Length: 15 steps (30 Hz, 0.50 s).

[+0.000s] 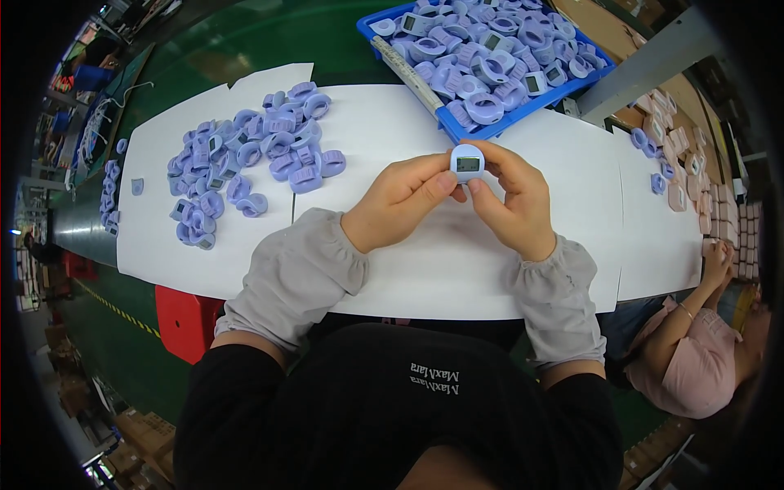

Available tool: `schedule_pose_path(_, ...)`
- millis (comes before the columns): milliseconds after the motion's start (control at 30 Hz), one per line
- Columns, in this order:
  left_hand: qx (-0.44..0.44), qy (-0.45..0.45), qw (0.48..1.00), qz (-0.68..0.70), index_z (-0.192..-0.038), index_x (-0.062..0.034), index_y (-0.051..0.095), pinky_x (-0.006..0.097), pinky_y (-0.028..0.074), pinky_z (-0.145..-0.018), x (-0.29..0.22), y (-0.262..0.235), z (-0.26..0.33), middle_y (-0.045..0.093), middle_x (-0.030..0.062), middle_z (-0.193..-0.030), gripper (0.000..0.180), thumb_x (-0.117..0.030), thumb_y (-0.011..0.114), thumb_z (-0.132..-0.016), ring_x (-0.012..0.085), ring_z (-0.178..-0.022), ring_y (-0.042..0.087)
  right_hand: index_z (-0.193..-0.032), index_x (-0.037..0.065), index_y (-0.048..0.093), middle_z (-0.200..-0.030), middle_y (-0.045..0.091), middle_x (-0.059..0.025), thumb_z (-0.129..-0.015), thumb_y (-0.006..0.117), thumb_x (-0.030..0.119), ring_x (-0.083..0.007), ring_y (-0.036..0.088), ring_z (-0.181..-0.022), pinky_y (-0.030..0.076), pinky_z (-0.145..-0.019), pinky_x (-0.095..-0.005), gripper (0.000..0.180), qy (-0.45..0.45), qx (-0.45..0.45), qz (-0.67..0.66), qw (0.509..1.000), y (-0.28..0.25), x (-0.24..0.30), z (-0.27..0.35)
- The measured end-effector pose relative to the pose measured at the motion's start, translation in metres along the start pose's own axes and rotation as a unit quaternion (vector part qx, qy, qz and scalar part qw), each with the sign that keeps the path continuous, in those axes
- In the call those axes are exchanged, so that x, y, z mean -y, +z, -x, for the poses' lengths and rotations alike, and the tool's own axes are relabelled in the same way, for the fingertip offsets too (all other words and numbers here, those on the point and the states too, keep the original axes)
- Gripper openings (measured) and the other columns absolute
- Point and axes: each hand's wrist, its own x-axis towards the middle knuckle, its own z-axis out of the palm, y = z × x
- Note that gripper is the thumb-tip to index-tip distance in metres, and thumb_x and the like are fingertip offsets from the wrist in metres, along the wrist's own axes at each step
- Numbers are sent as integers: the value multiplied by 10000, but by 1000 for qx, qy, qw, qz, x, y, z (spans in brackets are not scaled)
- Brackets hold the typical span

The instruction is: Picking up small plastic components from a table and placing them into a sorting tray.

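Between both hands, above the white-covered table (425,282), is a small pale lilac digital counter-like device (468,166) with a grey display facing up. My left hand (404,196) pinches its left side with thumb and fingers. My right hand (518,200) grips its right side, the thumb at the lower edge. The fingers behind the device are partly hidden. On the left part of the table lies a loose pile of similar lilac devices (237,151), some with their displays showing. A blue bin (535,106) heaped with more of them stands just beyond my hands.
A grey post (645,65) rises right of the bin. Farther right, pink devices (678,196) and a few lilac ones lie on another surface, near a seated person in a pink top (694,359). A red stool (188,322) stands below the table's left front edge.
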Motion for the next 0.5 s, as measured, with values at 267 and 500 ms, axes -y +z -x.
schedule_pose_path(267,7,16,1000,-22,-1156,26,548,281,479,-805,-1,-1,0,609,71,-976,314,-206,414,-992,143,-874,585,-1226,-59,500,-1153,581,-136,-828,583,-28,-215,559,-1096,412,-989,-345,407,9,16,-49,999,-1,1,-1)
schedule_pose_path(500,4,22,999,-31,-1155,24,549,279,479,-801,0,-1,0,609,72,-972,312,-207,416,-993,142,-865,585,-1225,-55,497,-1160,572,-135,-833,587,-21,-213,557,-1086,415,-979,-344,403,12,20,-74,997,-1,1,-1)
